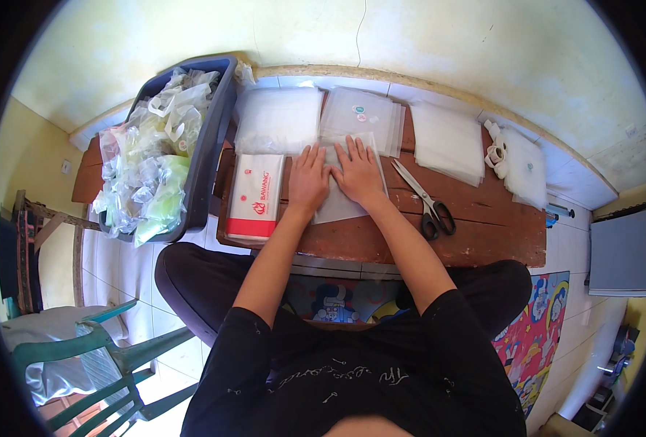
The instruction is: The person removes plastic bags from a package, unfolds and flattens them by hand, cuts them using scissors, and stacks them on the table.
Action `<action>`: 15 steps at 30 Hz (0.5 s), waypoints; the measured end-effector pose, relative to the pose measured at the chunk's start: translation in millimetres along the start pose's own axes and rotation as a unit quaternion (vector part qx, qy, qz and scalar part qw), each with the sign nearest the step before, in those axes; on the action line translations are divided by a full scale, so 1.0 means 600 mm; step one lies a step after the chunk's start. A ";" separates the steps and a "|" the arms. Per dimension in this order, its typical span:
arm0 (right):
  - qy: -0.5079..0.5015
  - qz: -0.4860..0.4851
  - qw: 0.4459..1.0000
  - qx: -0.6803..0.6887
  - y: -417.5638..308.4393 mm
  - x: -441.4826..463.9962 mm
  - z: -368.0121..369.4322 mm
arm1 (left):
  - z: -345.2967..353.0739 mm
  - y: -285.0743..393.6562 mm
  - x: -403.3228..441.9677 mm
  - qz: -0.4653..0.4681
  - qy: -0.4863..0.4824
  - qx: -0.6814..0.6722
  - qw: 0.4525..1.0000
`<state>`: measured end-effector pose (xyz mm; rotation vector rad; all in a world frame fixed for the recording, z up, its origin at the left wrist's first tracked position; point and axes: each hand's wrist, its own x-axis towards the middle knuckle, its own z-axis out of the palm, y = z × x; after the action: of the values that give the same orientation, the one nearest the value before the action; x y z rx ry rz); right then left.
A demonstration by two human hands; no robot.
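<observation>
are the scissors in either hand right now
No, the scissors lie on the wooden table, apart from the left hand and right hand, which rest side by side, palms down.

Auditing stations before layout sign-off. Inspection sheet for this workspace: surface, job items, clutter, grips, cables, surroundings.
Surface: brown wooden bench, paint worn.
Job items: clear plastic lies flat under the hands, layer count unclear; scissors to its right, handles toward the person.
Clutter: plastic stacks along the bench's far side; pack marked BAWANG to the left; dark tub of loose plastic bags, heaped and untidy.
Grips: left grip and right grip bare, open, pressed flat on the plastic.
Cables: nothing seen.
Surroundings: pale wall, cracked; green chair at left; patterned mat on the floor.
</observation>
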<state>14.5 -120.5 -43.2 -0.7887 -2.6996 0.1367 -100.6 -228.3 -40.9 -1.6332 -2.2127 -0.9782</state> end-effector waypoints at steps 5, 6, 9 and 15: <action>0.015 -0.001 1.000 0.010 0.004 -0.001 0.004 | 0.012 0.006 -0.009 -0.061 -0.123 0.051 0.989; 0.014 -0.002 1.000 0.011 0.003 -0.001 0.004 | 0.011 0.005 -0.010 -0.062 -0.123 0.052 0.989; 0.010 0.001 1.000 0.009 0.007 0.000 0.001 | 0.013 0.006 -0.008 -0.058 -0.129 0.059 0.988; 0.009 -0.002 1.000 0.006 0.005 0.000 0.000 | 0.008 0.010 -0.012 -0.082 -0.135 0.107 0.982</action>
<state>15.8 -118.0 -43.6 -0.7765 -2.6814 0.1451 -91.6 -229.9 -46.4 -1.5858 -2.5607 -0.5531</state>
